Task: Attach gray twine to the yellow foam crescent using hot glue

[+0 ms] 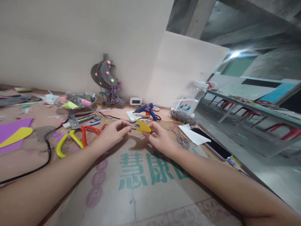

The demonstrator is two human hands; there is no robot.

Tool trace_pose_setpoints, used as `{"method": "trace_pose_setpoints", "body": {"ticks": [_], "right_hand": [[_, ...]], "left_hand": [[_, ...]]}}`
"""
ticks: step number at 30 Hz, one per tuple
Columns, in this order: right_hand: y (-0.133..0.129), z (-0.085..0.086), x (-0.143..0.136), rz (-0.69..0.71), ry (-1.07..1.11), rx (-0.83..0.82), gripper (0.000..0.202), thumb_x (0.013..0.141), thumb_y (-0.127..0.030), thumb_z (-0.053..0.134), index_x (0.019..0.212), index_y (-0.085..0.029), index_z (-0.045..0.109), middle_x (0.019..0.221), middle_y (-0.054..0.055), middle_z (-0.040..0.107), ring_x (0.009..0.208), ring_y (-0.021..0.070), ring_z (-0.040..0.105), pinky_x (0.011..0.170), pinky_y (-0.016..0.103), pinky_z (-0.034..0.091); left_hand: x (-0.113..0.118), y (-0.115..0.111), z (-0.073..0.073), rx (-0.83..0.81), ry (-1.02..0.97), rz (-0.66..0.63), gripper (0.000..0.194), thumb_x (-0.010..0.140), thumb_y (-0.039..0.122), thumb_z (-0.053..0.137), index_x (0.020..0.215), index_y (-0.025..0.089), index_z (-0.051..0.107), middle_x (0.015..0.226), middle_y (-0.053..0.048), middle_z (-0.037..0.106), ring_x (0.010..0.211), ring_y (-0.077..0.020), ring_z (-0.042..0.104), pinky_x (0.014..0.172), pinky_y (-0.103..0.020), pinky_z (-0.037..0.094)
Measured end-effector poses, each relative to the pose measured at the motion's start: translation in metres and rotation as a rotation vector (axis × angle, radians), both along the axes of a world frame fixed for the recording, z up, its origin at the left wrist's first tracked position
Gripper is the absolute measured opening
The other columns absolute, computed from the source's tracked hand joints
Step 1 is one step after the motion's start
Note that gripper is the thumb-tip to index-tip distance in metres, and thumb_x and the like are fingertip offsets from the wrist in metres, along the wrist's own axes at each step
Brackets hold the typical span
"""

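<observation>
On the pinkish table (115, 113), a clear plastic bowl (92, 103) of colourful small pieces stands at the back left, with a flat purple sheet (14, 125) nearer the front. Dark grey crescent-moon ornaments (103, 73), dotted with bright balls and trailing small hearts, are by the pale wall (131, 50). A small white digital clock (135, 101) sits to their right. Farther right are a clear, white-lidded plastic container (195, 97) with a sailboat print and a grey bundle of cord (183, 118). White paper (194, 135) partly overlaps a dark-screened phone (217, 147). Beyond, red stools (285, 133) stand by a long, cluttered workbench (249, 103).
</observation>
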State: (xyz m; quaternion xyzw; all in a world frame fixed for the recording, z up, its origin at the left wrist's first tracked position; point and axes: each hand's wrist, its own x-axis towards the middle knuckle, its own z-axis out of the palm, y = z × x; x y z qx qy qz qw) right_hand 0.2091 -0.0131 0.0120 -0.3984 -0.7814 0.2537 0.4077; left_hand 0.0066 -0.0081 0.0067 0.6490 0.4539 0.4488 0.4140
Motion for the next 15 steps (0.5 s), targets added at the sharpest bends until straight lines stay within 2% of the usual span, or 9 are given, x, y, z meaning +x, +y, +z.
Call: {"method": "trace_pose_setpoints", "body": {"ticks": [4, 7, 10, 13, 15], "right_hand": [[-0.0029, -0.0004, 0.0031, 0.052, -0.169, 0.268, 0.01, 0.074, -0.009, 0.048, 0.078, -0.019, 0.049, 0.073, 0.0, 0.055, 0.067, 0.0119, 0.05, 0.064, 0.023, 0.042], [-0.0038, 0.0005, 0.0051, 0.056, -0.226, 0.383, 0.014, 0.073, -0.006, 0.046, 0.078, -0.019, 0.05, 0.075, 0.002, 0.057, 0.071, 0.0135, 0.052, 0.067, 0.025, 0.042], [-0.0033, -0.0004, 0.0055, 0.063, -0.247, 0.421, 0.015, 0.073, -0.006, 0.047, 0.079, -0.019, 0.049, 0.076, 0.002, 0.057, 0.071, 0.0141, 0.052, 0.068, 0.026, 0.043], [-0.0029, -0.0021, 0.0051, 0.074, -0.291, 0.392, 0.016, 0.074, -0.006, 0.047, 0.083, -0.019, 0.05, 0.077, 0.003, 0.056, 0.072, 0.0144, 0.051, 0.068, 0.026, 0.042], [-0.0033, -0.0018, 0.0046, 0.067, -0.283, 0.346, 0.016, 0.079, -0.008, 0.044, 0.089, -0.019, 0.05, 0.081, 0.004, 0.057, 0.074, 0.0147, 0.052, 0.069, 0.027, 0.042]], "left_hand": [[-0.0004, 0.0022, -0.0035, -0.043, -0.06, -0.015, 0.039, 0.072, 0.046, 0.061, 0.097, 0.017, 0.061, 0.086, -0.005, 0.066, 0.077, -0.0163, 0.06, 0.069, -0.027, 0.044], [-0.0008, 0.0016, -0.002, -0.025, 0.025, -0.021, 0.035, 0.075, 0.047, 0.058, 0.09, 0.016, 0.062, 0.081, -0.005, 0.067, 0.073, -0.0157, 0.059, 0.068, -0.027, 0.043], [-0.0015, 0.0004, 0.001, -0.004, 0.101, -0.008, 0.033, 0.077, 0.047, 0.054, 0.078, 0.016, 0.061, 0.074, -0.003, 0.066, 0.067, -0.0144, 0.057, 0.064, -0.025, 0.042], [-0.0025, 0.0007, 0.0016, -0.004, 0.103, 0.013, 0.032, 0.076, 0.048, 0.056, 0.078, 0.016, 0.061, 0.072, -0.002, 0.065, 0.065, -0.0141, 0.057, 0.062, -0.024, 0.042], [-0.003, 0.0013, 0.001, -0.004, 0.099, 0.019, 0.033, 0.075, 0.048, 0.057, 0.079, 0.016, 0.061, 0.072, -0.002, 0.064, 0.066, -0.0147, 0.057, 0.062, -0.024, 0.042]]}}
